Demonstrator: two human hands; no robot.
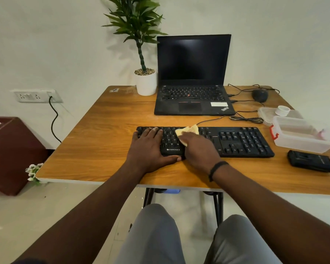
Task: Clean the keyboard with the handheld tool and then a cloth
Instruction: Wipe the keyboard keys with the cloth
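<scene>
Cloth lies under right hand — pressed on keyboard — left hand flat.

Both arms reach forward — left hand flat, fingers straight, thumb out; right hand palm down, fingers curled.

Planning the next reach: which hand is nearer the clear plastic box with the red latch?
Right. The right hand is mid-keyboard, nearer the box; the left hand lies farther left.

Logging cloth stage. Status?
Left hand flat, steadying keyboard. Right hand presses cloth on the keys. Nothing in the way.
</scene>
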